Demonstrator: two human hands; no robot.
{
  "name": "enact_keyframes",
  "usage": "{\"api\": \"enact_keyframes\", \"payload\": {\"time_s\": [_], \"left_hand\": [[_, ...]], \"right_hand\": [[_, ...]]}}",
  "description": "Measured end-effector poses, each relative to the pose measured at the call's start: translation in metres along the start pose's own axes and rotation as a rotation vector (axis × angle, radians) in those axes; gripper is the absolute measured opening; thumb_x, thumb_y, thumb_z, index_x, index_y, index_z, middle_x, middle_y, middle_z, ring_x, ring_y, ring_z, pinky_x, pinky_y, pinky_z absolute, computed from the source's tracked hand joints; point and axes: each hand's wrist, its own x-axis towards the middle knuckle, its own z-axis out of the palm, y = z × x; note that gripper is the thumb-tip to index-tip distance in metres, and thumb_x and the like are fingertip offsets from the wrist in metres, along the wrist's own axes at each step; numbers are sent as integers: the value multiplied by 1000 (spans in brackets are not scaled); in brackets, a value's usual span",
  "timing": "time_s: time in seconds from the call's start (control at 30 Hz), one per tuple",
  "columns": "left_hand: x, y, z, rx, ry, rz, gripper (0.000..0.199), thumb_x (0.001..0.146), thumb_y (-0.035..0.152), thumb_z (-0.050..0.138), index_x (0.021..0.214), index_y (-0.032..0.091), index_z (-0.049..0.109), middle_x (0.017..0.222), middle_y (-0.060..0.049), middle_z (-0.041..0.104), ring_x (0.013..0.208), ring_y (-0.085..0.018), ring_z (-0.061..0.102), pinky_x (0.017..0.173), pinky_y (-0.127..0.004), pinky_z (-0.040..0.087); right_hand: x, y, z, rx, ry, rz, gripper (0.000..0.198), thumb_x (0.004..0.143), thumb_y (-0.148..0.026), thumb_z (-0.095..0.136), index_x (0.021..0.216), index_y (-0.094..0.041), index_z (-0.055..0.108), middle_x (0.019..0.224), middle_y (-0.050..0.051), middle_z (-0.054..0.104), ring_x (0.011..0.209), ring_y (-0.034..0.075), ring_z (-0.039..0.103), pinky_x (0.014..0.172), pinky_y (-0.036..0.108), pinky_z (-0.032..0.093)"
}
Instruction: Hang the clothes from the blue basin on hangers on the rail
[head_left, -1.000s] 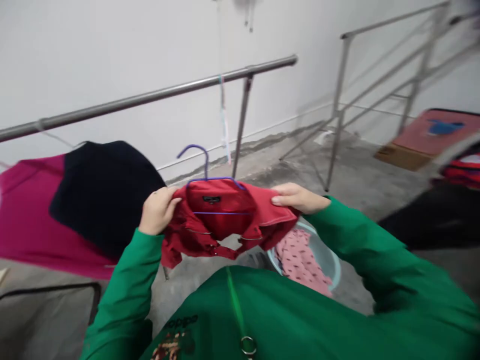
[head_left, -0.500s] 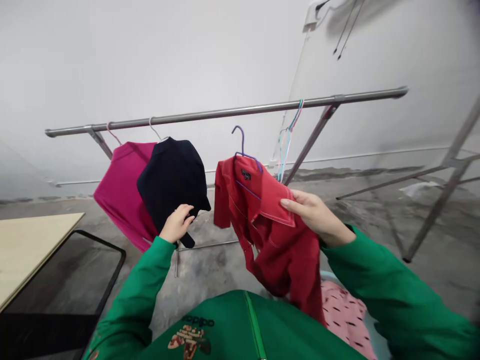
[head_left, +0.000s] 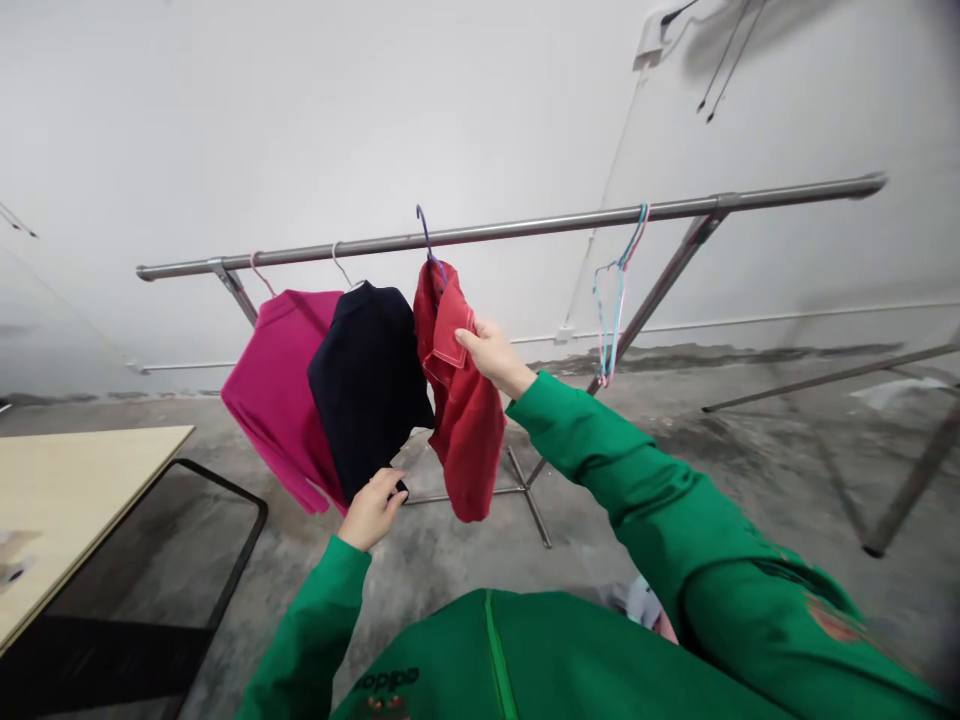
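My right hand (head_left: pixel 493 352) grips the red jacket (head_left: pixel 472 440) at its collar and shoulder, thumb on top of the cloth. The jacket is on a purple hanger (head_left: pixel 424 228), whose hook is at the metal rail (head_left: pixel 525 225). I cannot tell whether the hook bears the weight. Left of it, a navy garment (head_left: pixel 364 375) hangs on a white hanger, beside a magenta top (head_left: pixel 283 365) on a pink hanger. My left hand (head_left: pixel 377 505) is by the navy garment's lower end, fingers loosely bent and not visibly holding anything.
Blue and pink hangers (head_left: pixel 616 300) dangle from the rail's right part. A pale wooden tabletop (head_left: pixel 90 480) and a black-framed item (head_left: pixel 259 515) stand at lower left. Another metal stand (head_left: pixel 892 500) is at right. Some light and pink cloth (head_left: pixel 641 605) shows below my right arm.
My right hand has carried the red jacket up and left, bringing its hanger's hook to the rail beside the navy garment. My left hand stays low near the navy garment. The view has shifted.
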Motion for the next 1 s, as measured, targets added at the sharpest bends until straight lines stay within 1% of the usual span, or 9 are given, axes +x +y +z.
{"api": "enact_keyframes", "payload": {"time_s": [0.13, 0.27, 0.5, 0.63, 0.77, 0.83, 0.9, 0.97, 1.0], "left_hand": [[-8, -3, 4, -17, 8, -21, 27, 90, 27, 46, 109, 16, 60, 105, -11, 64, 84, -16, 66, 85, -34, 55], [-11, -3, 6, -20, 6, -36, 27, 90, 25, 45, 109, 14, 61, 102, -11, 64, 85, -17, 66, 84, -34, 55], [-7, 1, 13, -9, -99, -52, 27, 89, 23, 45, 109, 14, 61, 102, -11, 64, 84, -17, 65, 83, -34, 54], [-5, 7, 24, 7, -190, -23, 27, 89, 24, 46, 110, 16, 61, 108, -11, 65, 95, -20, 65, 86, -36, 54], [-7, 15, 43, 5, -366, 81, 27, 88, 24, 49, 111, 18, 62, 106, -10, 67, 97, -21, 65, 87, -36, 54], [-9, 22, 54, -13, -470, 153, 27, 88, 24, 49, 111, 18, 62, 105, -11, 67, 96, -22, 65, 85, -36, 54], [-9, 30, 66, -39, -565, 227, 27, 89, 25, 48, 110, 17, 62, 104, -11, 67, 95, -23, 66, 83, -36, 55], [-7, 39, 79, -63, -658, 308, 27, 90, 26, 47, 110, 16, 62, 103, -12, 67, 95, -23, 66, 84, -37, 54], [-5, 43, 85, -68, -708, 352, 27, 90, 26, 47, 109, 16, 62, 103, -12, 67, 96, -23, 65, 85, -37, 54]], "right_hand": [[8, 21, 22, -56, 12, 33, 38, 83, -31, 44, 113, -13, 57, 111, 7, 66, 105, 18, 59, 99, 35, 44], [6, 35, 34, -7, 46, 66, 35, 82, -28, 44, 110, -11, 59, 113, 10, 66, 104, 19, 60, 99, 35, 45], [1, 27, 43, -96, 49, 96, 26, 84, -28, 43, 99, -12, 59, 100, 8, 66, 92, 18, 60, 92, 34, 47], [-18, 27, 44, -216, 3, 75, 38, 83, -36, 51, 112, -11, 54, 110, 12, 61, 101, 22, 57, 97, 40, 44], [-80, 63, 36, -482, -22, -18, 73, 74, -33, 63, 136, -8, 35, 137, 21, 40, 129, 31, 36, 112, 49, 29], [-129, 92, 25, -572, -96, 44, 81, 74, -25, 63, 143, -7, 26, 147, 22, 27, 139, 30, 24, 116, 47, 23], [-186, 121, 7, -606, -207, 319, 78, 72, -15, 64, 143, -9, 31, 148, 18, 30, 138, 26, 27, 116, 41, 27], [-246, 142, -19, -581, -238, 678, 61, 70, -9, 68, 129, -9, 51, 133, 17, 49, 124, 25, 47, 106, 36, 39], [-275, 149, -35, -561, -199, 835, 48, 71, -11, 69, 118, -10, 58, 122, 16, 57, 113, 23, 55, 99, 35, 45]]}}
